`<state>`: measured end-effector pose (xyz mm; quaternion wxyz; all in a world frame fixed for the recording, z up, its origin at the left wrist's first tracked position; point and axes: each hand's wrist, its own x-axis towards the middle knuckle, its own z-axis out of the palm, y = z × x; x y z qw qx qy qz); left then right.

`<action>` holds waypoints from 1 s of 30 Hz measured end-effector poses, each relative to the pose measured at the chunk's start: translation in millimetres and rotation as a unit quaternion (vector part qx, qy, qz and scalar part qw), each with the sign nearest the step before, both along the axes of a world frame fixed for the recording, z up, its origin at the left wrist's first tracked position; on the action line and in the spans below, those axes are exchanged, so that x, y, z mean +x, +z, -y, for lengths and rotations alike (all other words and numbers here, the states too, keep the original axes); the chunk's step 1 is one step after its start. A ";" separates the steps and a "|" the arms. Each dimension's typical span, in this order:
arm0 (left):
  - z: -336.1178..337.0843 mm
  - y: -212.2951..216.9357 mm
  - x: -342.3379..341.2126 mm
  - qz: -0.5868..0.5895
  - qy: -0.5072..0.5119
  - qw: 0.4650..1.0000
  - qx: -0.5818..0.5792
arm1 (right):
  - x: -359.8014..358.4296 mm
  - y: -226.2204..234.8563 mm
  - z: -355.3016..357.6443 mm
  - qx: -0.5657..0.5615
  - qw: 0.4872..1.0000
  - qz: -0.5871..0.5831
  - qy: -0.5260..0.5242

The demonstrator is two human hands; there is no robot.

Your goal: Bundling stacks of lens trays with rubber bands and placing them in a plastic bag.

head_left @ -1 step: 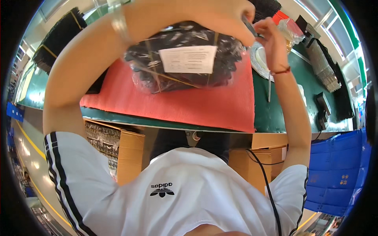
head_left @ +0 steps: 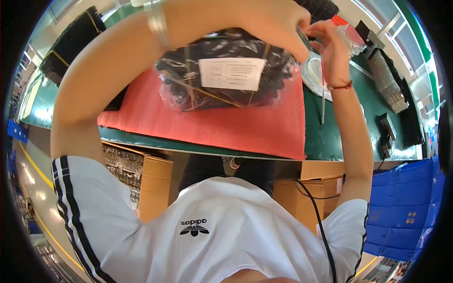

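Head view, bag: you hold a clear plastic bag point(head_left: 226, 70) packed with black parts, a white paper label on its face and thin yellowish bands across it; it sits raised above the red mat point(head_left: 212, 127).
Head view, left hand: your left hand point(head_left: 264, 23) is curled tight over the bag's upper right corner, fingers closed on the plastic.
Head view, right hand: your right hand point(head_left: 330, 45) pinches the same edge, fingertips together on the film.
Hidden: the bag's top is covered by your forearm; the black parts inside are too tangled to make out.
Surface: a green bench point(head_left: 339, 137) carries the mat, a roll of tape point(head_left: 314, 70) and black trays point(head_left: 71, 42).
Room: cardboard boxes point(head_left: 146, 184) stand under the bench, blue crates point(head_left: 406, 207) at your right.
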<state>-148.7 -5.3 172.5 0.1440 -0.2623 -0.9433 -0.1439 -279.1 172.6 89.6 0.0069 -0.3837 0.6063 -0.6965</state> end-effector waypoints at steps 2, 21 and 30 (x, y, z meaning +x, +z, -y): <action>-7.2 9.0 -4.0 0.087 0.000 0.996 -0.029 | -4.0 22.5 1.3 -0.009 0.996 -0.087 0.015; 6.8 -134.7 166.7 -0.225 0.428 0.862 0.155 | 89.2 87.4 97.3 0.370 0.801 -0.410 0.229; -16.9 -151.3 134.2 -0.066 0.497 0.839 0.214 | 76.8 83.8 86.2 0.352 0.787 -0.450 0.235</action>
